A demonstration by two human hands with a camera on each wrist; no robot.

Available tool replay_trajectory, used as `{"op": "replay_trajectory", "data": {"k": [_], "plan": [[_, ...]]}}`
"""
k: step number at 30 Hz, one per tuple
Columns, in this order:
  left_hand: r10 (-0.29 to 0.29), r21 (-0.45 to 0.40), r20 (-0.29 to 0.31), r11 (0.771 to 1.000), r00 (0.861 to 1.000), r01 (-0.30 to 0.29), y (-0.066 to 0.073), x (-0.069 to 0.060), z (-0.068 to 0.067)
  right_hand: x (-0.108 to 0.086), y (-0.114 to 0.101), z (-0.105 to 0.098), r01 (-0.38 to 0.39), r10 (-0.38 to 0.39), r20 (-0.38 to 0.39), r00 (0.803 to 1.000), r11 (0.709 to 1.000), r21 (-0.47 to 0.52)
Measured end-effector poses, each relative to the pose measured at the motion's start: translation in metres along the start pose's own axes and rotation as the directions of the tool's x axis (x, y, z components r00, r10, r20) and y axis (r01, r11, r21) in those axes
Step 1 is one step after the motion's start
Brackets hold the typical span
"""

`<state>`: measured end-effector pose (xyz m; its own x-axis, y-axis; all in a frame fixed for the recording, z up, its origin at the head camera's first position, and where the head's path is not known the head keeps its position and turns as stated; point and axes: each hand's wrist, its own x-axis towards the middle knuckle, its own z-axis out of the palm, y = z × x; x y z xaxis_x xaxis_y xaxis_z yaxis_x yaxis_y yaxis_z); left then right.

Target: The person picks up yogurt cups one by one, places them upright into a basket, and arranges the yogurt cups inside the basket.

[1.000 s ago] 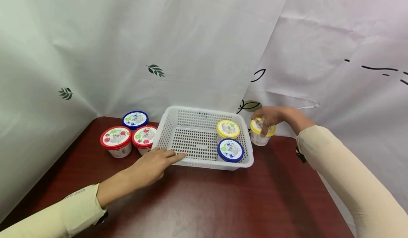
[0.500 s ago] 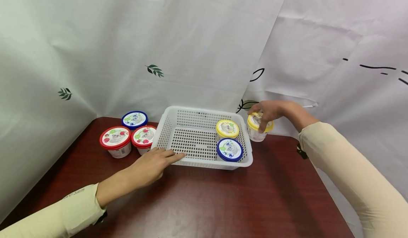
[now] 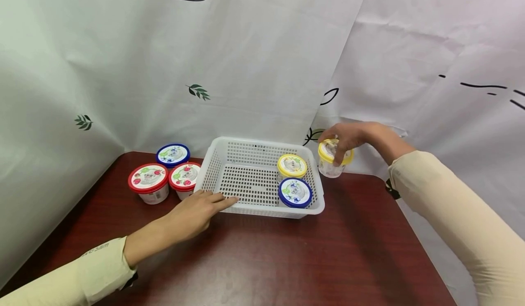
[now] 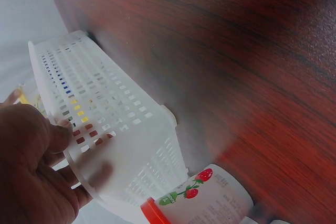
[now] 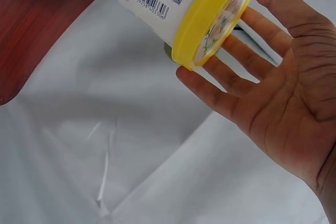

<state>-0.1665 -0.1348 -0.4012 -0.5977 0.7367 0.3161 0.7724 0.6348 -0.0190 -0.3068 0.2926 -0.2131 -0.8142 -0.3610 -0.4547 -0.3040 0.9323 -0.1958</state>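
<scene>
At the basket's right, my right hand point(image 3: 347, 137) grips a clear tub with a yellow lid point(image 3: 331, 168) by its lid rim, thumb on one side and fingers on the other. In the right wrist view that yellow-lidded tub point(image 5: 157, 3) shows a barcode. My left hand point(image 3: 198, 212) holds the near left corner of a white perforated basket point(image 3: 262, 210). The left wrist view has its fingers behind the wall of the basket point(image 4: 105, 103), partly seen through the holes. Inside, at the right, stand another yellow-lidded tub point(image 3: 292, 165) and a blue-lidded tub point(image 3: 295, 192).
Left of the basket stand two red-lidded tubs point(image 3: 148, 178) and a second blue-lidded tub point(image 3: 172, 155) behind them. A white printed cloth point(image 3: 262, 69) hangs along the back of the dark red table point(image 3: 287, 256).
My right hand has lifted the yellow-lidded tub and brought it slightly left, close to the basket's right side. My left hand stays on the basket's corner.
</scene>
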Motion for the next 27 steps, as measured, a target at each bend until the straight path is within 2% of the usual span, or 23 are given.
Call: {"op": "replay_trajectory", "data": {"k": [13, 19, 27], "plan": [[0.002, 0.0, -0.008, 1.0, 1.0, -0.002, 0.0, 0.0, 0.001, -0.003, -0.016, -0.005, 0.017, -0.018, -0.014, 1.0, 0.998, -0.068], [-0.007, -0.003, 0.006, 1.0, 1.0, 0.007, -0.001, 0.0, 0.001, -0.003, -0.024, -0.006, 0.008, -0.008, -0.007, 1.0, 0.997, -0.082], [-0.011, -0.001, 0.013, 1.0, 1.0, 0.011, -0.001, 0.0, 0.001, -0.001, -0.038, -0.003, 0.034, -0.036, -0.017, 0.999, 0.991, -0.129]]}}
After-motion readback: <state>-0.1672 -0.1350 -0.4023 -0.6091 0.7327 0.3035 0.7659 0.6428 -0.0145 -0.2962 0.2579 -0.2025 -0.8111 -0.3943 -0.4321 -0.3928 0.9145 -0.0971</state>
